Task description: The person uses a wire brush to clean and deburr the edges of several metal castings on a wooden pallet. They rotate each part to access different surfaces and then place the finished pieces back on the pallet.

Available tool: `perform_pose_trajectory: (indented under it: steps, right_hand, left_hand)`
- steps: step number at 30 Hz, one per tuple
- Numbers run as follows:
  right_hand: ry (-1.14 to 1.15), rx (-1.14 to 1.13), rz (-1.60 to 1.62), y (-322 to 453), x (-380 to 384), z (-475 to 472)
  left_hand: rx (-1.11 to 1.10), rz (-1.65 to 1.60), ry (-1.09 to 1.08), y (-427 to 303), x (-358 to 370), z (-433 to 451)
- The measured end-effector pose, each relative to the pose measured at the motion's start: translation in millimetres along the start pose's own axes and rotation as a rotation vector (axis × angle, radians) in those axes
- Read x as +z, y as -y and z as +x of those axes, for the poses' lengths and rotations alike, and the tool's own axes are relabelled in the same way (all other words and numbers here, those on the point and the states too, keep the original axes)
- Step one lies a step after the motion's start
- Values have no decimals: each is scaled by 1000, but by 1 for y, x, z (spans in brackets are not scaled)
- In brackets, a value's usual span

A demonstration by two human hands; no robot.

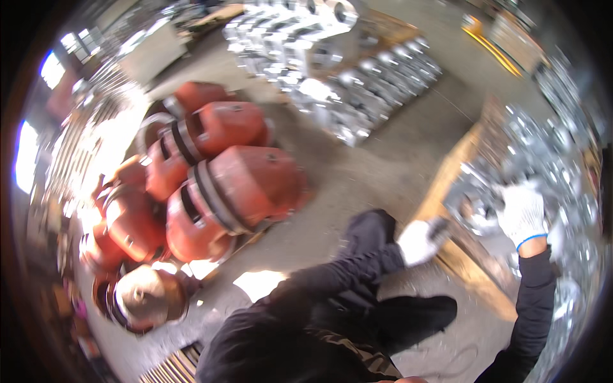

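My right hand (522,213), in a white knitted glove with a blue cuff edge, is at a shiny round metal part (474,206) among many silvery metal parts (565,163) on the right. Its fingertips are blurred against the metal, so I cannot tell whether they grip it. My left hand (421,241), in a white glove with dark grey on the fingers, is near the edge of a wooden pallet (462,261), to the left of the metal parts. Blur hides its finger shape and whether it holds anything.
Red-orange metal housings (258,186) with dark flanges lie in a group on the left. Silvery metal castings (335,91) stand in rows on a pallet at the top. A yellow bar (498,55) is at the upper right. Concrete floor (364,177) runs between the stacks.
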State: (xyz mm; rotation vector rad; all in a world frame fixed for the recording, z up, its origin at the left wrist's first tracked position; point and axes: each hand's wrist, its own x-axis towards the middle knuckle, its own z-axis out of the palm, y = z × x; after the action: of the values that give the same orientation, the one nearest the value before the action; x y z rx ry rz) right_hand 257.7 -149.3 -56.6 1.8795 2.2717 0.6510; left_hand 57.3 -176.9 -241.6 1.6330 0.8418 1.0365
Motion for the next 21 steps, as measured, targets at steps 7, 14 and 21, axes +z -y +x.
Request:
perform_pose_trajectory:
  steps: [7, 14, 21]
  right_hand:
    - [201, -4, -103, -14, 6, 46]
    - [190, -29, 38, -20, 12, 48]
    - [162, 32, 143, -5, 4, 33]
  left_hand:
    - [37, -91, 169, 5, 11, -31]
    - [206, -194, 254, 5, 21, -43]
    - [77, -286, 265, 28, 83, -30]
